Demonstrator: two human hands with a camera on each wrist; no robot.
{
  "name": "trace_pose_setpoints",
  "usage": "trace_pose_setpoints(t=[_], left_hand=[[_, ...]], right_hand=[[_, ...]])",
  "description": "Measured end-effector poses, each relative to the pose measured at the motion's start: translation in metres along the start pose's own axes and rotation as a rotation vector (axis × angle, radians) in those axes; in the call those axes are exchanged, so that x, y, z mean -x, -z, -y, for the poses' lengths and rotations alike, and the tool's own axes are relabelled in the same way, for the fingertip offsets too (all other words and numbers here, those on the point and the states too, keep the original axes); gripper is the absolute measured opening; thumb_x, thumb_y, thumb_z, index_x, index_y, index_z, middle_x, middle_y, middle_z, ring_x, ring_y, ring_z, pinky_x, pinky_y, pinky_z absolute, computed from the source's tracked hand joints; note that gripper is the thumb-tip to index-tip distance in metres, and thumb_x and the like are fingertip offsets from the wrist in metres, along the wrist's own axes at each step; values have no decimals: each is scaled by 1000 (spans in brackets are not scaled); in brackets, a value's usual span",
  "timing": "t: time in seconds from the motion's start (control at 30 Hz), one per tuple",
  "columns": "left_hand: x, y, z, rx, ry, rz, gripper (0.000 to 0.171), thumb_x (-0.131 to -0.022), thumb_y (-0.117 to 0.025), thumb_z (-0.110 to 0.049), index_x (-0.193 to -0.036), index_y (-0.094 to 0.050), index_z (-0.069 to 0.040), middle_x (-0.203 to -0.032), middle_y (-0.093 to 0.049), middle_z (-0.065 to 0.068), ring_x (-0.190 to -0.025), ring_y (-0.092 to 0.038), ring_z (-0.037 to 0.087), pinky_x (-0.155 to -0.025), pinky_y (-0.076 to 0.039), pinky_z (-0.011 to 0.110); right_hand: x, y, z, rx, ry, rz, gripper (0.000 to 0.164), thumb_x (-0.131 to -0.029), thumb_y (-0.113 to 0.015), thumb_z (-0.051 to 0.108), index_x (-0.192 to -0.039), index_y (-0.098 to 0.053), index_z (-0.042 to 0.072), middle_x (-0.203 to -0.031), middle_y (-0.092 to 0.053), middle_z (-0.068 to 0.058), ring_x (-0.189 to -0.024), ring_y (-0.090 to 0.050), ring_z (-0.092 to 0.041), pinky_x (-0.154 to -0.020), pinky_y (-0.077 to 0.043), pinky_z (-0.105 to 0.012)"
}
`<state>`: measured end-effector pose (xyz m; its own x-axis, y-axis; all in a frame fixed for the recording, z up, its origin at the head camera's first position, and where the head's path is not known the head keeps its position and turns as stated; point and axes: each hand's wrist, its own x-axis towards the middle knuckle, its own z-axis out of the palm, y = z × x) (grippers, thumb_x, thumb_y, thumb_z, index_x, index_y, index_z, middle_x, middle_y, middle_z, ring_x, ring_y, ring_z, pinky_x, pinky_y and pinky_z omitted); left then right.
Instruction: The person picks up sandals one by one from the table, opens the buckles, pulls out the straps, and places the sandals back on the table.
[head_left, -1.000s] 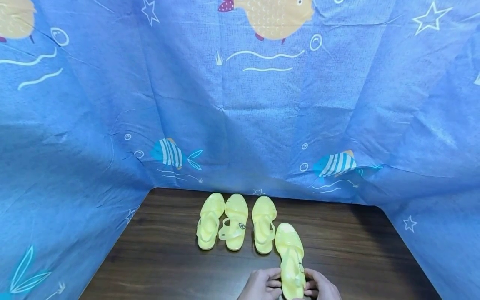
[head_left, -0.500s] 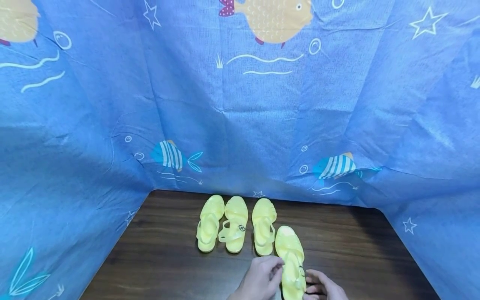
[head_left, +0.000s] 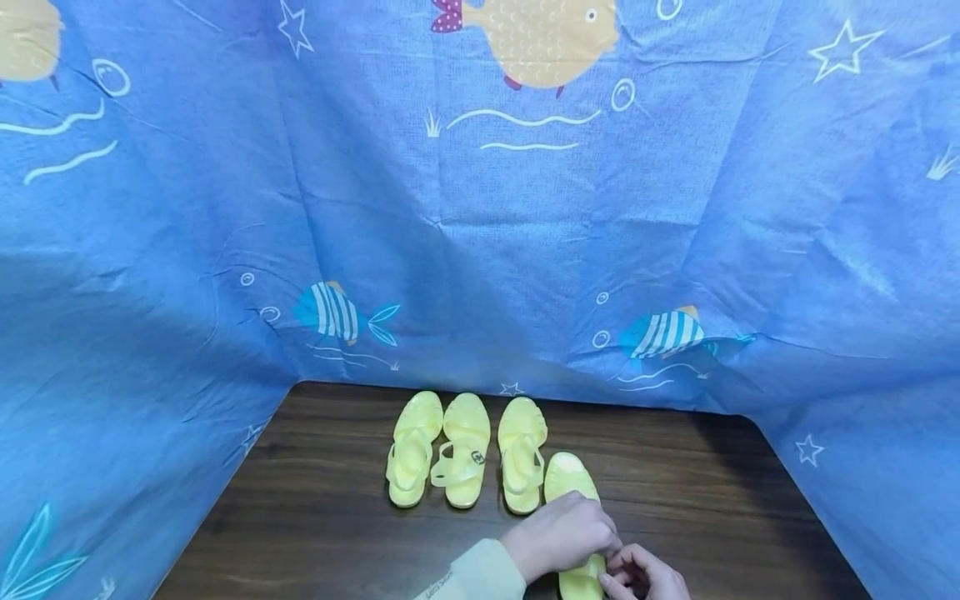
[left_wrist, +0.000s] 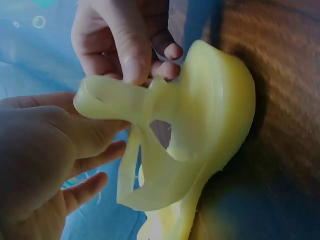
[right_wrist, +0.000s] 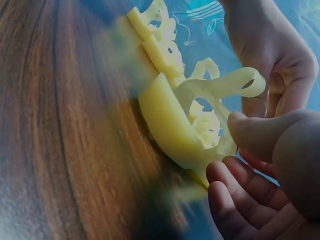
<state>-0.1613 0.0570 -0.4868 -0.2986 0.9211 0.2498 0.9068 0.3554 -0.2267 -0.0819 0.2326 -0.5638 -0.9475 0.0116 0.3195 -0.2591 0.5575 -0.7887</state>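
A pale yellow jelly sandal (head_left: pixel 568 477) lies on the dark wooden table, toe pointing away, its heel part largely covered by the hands. Reaching across it, my left hand (head_left: pixel 564 533) pinches the free end of the ankle strap (left_wrist: pixel 112 100). That strap stands off the heel, with a slot near its tip in the right wrist view. My right hand (head_left: pixel 647 573) is at the sandal's right side, thumb and fingers gripping the strap's side (right_wrist: pixel 227 142) near the heel. The buckle is hidden behind the hands.
Further left stand more yellow sandals: one sandal (head_left: pixel 521 433) close by, then a sandal (head_left: pixel 467 417) with a dark round buckle mark, and a leftmost sandal (head_left: pixel 418 417). A blue fish-print cloth (head_left: pixel 480 250) encloses the table (head_left: pixel 315 517) at the back and sides.
My left hand has gone from the sandal's left side up and across it to the strap. The right hand stays at the right side. The sandals keep their places.
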Motion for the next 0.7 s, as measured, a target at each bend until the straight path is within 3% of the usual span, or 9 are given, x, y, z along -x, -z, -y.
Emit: trace_pose_setpoints(t=[0.23, 0.5, 0.7], left_hand=[[-3, -5, 5, 35, 1, 126, 22, -94, -75, -19, -88, -80, -39, -79, -65, -23, -71, -55, -9, -61, -40, 10], [-4, -1, 3, -64, 5, 126, 26, -92, -73, -19, -73, -68, -36, -75, -59, -21, -64, -49, -6, -57, -38, 13], [-5, -2, 4, -30, 6, 136, 27, -92, -74, -17, -73, -67, -35, -76, -57, -20, -63, -44, -5, -56, -35, 13]], right_hand=[[0, -1, -2, -9, 19, -19, 28, -75, -86, -4, -83, -67, 15, -68, -66, 16, -60, -62, 3, -50, -51, -18], [1, 0, -3, -24, 23, 0, 27, -73, -87, -5, -82, -67, 12, -70, -67, 16, -62, -62, 4, -53, -54, -17], [2, -3, -4, 9, 21, -63, 29, -70, -86, -8, -77, -68, 13, -66, -66, 18, -60, -60, 5, -53, -53, -14]])
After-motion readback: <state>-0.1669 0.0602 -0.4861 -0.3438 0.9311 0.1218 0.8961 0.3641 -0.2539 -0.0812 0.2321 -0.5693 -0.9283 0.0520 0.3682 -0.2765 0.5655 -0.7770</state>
